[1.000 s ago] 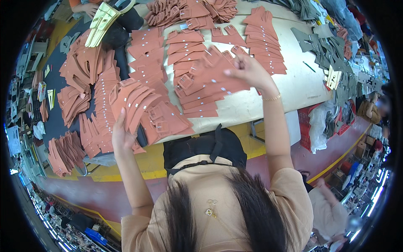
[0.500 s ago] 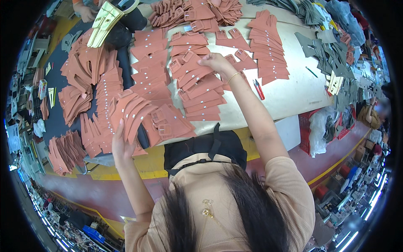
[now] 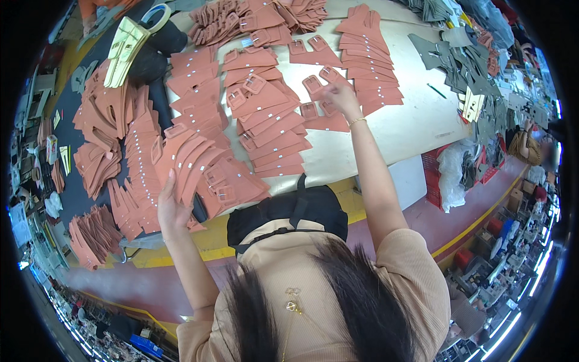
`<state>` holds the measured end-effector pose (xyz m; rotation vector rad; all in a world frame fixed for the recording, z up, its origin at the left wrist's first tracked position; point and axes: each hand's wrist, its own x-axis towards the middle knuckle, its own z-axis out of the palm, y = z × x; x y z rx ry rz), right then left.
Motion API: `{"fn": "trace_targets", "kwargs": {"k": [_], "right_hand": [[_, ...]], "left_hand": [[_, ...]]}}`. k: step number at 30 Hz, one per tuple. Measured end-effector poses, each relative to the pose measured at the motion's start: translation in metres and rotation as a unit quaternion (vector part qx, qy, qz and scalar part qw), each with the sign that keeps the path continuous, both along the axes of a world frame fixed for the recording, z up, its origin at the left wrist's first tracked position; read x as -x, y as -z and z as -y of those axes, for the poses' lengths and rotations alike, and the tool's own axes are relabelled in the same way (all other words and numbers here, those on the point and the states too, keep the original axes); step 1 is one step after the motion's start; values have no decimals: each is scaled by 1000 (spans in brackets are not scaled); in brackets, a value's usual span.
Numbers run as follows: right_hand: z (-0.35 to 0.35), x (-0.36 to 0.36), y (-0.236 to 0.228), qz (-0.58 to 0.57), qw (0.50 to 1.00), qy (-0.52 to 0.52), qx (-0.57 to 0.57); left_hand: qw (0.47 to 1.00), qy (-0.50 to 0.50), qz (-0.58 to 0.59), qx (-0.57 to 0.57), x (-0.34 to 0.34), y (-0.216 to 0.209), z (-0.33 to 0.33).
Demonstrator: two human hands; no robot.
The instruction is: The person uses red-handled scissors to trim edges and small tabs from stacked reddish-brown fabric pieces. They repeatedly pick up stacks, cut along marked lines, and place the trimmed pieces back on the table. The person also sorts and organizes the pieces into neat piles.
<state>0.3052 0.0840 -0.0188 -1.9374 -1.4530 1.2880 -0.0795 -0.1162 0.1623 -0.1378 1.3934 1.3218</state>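
Note:
My left hand (image 3: 175,204) is closed on a fanned stack of terracotta strap pieces (image 3: 192,158), its thumb along their near side. My right hand (image 3: 342,99) reaches over two terracotta pieces with square buckles (image 3: 325,123) lying on the table; its fingers are curled downward and slightly blurred, so I cannot make out whether they grip one. Left of it runs an overlapping column of terracotta pieces (image 3: 271,120), some with buckles. More buckled pieces (image 3: 224,181) lie beside my left hand.
Another terracotta column (image 3: 374,66) lies on the pale table (image 3: 416,114), with a green pen (image 3: 437,91) farther right. Grey-green pieces (image 3: 461,75) pile up at the right. Pale yellow strips (image 3: 125,51) rest by a black roll at the far left. A red crate (image 3: 432,175) stands below the table.
My right hand has moved right, from the middle column to the buckled pieces beside it. My left hand keeps its stack. The whole view has shifted slightly.

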Motion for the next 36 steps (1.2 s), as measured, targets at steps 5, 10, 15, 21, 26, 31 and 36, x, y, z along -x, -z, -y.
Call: {"fn": "trace_targets", "kwargs": {"k": [5,10,15,21,26,31,36], "right_hand": [[32,-36,8,176,983,-46,-24],[63,-11,11,274,958,1,-86],[54,-10,-2,251,966,-57,-33],[30,6,-82,214,963,-143,-76],[-7,57,-148,160,959,-179,-149],[-44,116,-128,-139,956,-164,-198],[-49,147,-64,-51,977,-189,-82]], "left_hand": [[999,26,-5,21,-3,9,-8],[999,44,-12,-14,-10,2,-17],[999,36,-23,-5,-3,-2,-15],[1000,25,-2,-14,9,7,-6],[998,61,-12,-18,8,9,-9],[994,98,-45,11,0,4,-12],[992,110,-48,32,-2,5,-9]]}}
